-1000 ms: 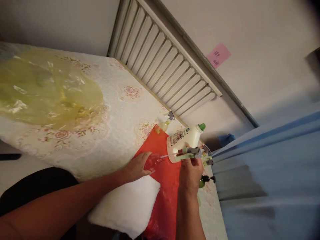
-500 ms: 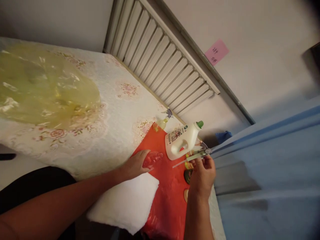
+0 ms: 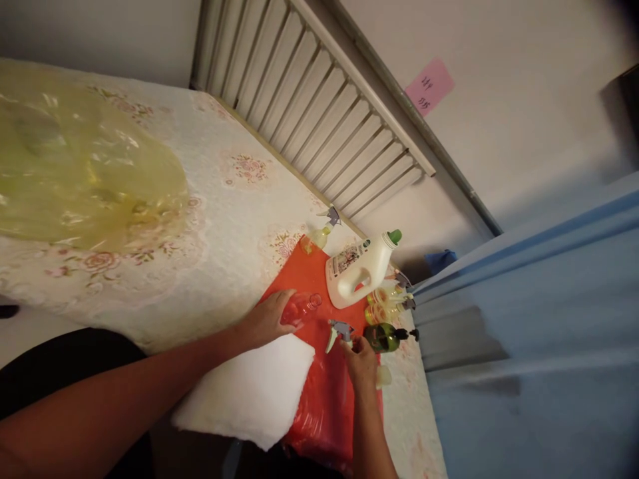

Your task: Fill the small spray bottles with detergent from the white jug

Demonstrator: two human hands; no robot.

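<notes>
over the red sheet (image 3: 294, 273), left hand (image 3: 267, 318) with fingers curled round the clear bottle (image 3: 303, 307), right hand (image 3: 361, 359) pinching the grey spray head (image 3: 341, 328) at the bottle's four o'clock, cream jug (image 3: 342, 286) at two, white pad (image 3: 252, 394) at seven, yellow bag (image 3: 94, 179) well off at ten

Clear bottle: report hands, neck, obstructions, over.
Left hand holds clear bottle, neck uncapped. Right hand holds spray head, apart from bottle. White jug close by, not between them.
</notes>
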